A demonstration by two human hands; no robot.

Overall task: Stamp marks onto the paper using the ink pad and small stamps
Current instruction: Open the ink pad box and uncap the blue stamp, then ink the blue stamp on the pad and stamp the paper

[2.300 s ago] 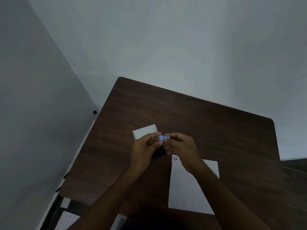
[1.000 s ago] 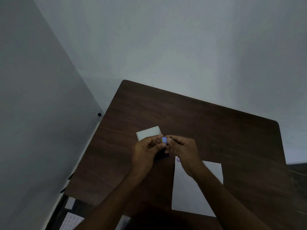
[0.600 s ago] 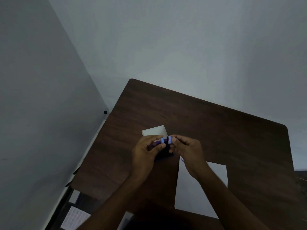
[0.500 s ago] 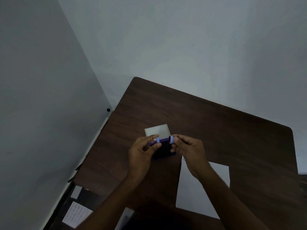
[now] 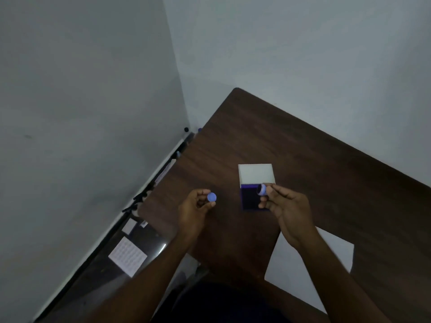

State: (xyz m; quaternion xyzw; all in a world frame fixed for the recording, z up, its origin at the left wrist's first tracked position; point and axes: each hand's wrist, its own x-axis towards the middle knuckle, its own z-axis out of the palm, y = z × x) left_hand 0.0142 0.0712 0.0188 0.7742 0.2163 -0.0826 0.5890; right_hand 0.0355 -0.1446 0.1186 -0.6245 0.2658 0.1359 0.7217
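My left hand (image 5: 194, 208) pinches a small round blue cap (image 5: 211, 197) at its fingertips, held above the table left of the ink pad. My right hand (image 5: 285, 209) grips a small blue stamp (image 5: 261, 189) over the right edge of the dark ink pad (image 5: 249, 198). The pad's white lid (image 5: 256, 173) lies open just behind the pad. A white sheet of paper (image 5: 335, 255) lies on the table under my right forearm, which hides much of it.
The dark wooden table (image 5: 303, 155) stands in a corner between two pale walls. Left of the table, on the floor, lie printed sheets (image 5: 127, 255) and some dark rods or cables (image 5: 140, 197).
My hands were together on the stamp; now they have pulled apart. The left hand moved left with the cap, the right hand keeps the stamp by the pad. The view shifted left.
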